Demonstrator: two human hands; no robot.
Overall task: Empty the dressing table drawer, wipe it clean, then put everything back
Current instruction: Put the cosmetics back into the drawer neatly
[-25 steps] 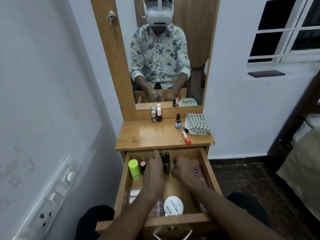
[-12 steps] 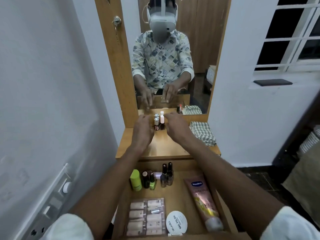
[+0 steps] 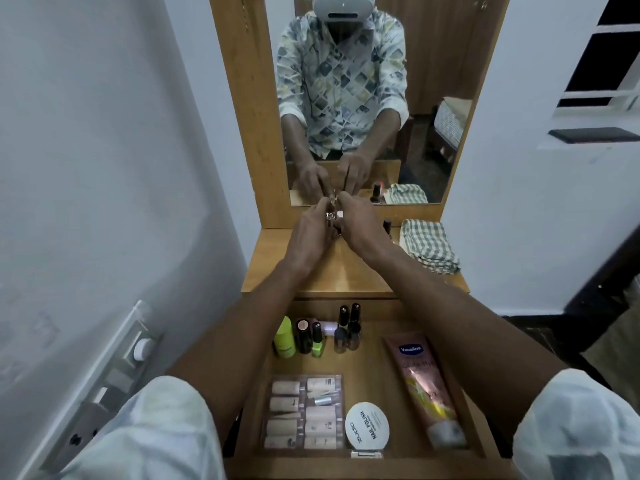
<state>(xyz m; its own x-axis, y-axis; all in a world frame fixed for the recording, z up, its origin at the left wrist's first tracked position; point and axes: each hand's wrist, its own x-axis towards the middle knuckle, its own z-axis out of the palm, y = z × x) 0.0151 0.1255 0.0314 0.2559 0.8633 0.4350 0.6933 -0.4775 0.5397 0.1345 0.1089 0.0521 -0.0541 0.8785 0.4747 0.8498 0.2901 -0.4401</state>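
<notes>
With the drawer [image 3: 367, 375] pulled out below me and nearly full, I judge I am early in the emptying: only a few small things stand on the desk [image 3: 332, 271] so far. Both my arms reach over the drawer to the back of the desk, at the foot of the mirror [image 3: 433, 98]. My left hand [image 3: 308, 233] and right hand [image 3: 360, 223] meet there, fingertips pinched around a cluster of small bottles [image 3: 333, 216]; whether I am gripping them or just letting them go, I cannot tell. A dark-capped bottle [image 3: 387, 226] stands just beside my right hand, and the folded checked cloth [image 3: 429, 245] lies at the desk's right end, untouched, so the wiping looks not yet begun.

Left in the drawer: a green tube [image 3: 284, 337], several nail polish bottles [image 3: 341, 332] in a row along the back, a clear pack of small tubes [image 3: 304, 414] at the front left, a round white case [image 3: 367, 426] marked nail polish, and a pink Vaseline tube [image 3: 424, 386] lying along the right side.

My hands cover most of the small bottles, so I cannot count them or read them. My forearms hide the drawer's side walls, my sleeves cover its front corners, and something pale behind the bottle row is too blurred to name.
</notes>
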